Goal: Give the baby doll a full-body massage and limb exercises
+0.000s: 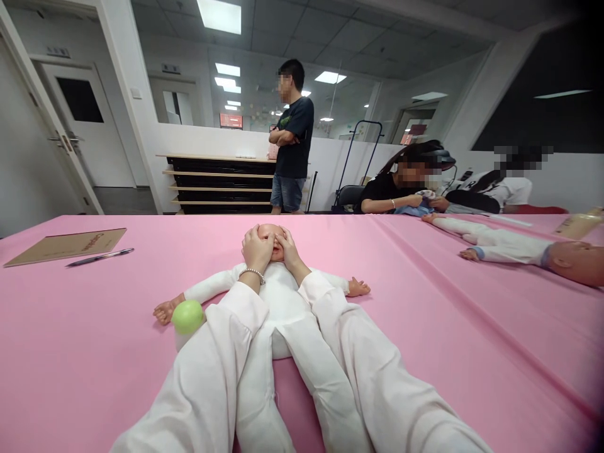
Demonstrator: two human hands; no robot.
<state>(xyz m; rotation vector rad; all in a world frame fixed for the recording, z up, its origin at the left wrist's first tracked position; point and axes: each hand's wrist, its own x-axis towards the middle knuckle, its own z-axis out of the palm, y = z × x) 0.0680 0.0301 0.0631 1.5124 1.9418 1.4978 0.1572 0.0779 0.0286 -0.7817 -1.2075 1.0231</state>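
A baby doll [283,296] with a white cloth body lies on its back, its head away from me and its arms spread. Both my hands cup the doll's head from either side. My left hand [257,249], with a beaded bracelet at the wrist, curves over the left of the face, its thumb across the upper face. My right hand [291,253] wraps the other side, thumb also on the face. Between them the doll's mouth and crown show, while the eyes are mostly covered. Beside my left forearm stands a bottle with a round green cap [187,316], its lower part half hidden.
A pink cloth [425,340] covers the table. To the left lie a brown notebook [66,246] and a pen [100,257]. Another doll [514,242] and a pump bottle [579,223] are at right. Two people sit beyond the far edge; another person [293,135] stands behind.
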